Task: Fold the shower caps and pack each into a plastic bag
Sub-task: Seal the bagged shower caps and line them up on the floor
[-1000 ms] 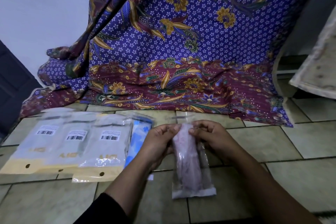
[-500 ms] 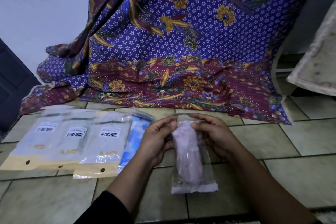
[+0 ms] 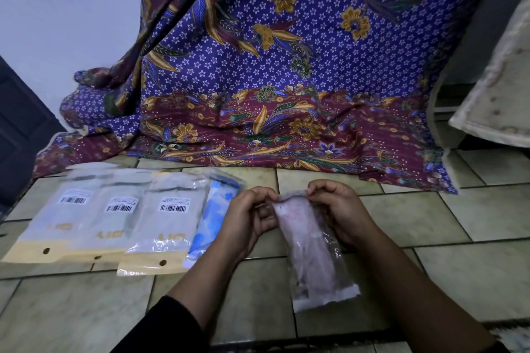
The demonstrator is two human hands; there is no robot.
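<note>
The pink shower cap (image 3: 304,241) is folded into a long, narrow, crinkled bundle and sits inside a clear plastic bag (image 3: 334,261) that ends in a white strip at the near end. The bag is a little wider than the cap, which fills most of its length. It slants over the tiled floor (image 3: 430,215) in front of the person, its mouth raised between the two hands. The left hand (image 3: 249,218) has its fingers curled and pinches the left corner of the mouth. The right hand (image 3: 341,209) is curled the same way and pinches the right corner. One more clear bag, the second bag (image 3: 200,241), lies flat on the floor just left of the left hand and holds a blue shower cap (image 3: 213,215). Further left, three frosted packets (image 3: 166,223) lie in an overlapping row, each with a barcode label and a pale yellow header punched with one hole; what they hold cannot be told. That makes two caps in view, one to a bag. A patterned purple and maroon cloth (image 3: 286,66) drapes down behind onto the tiles.
</note>
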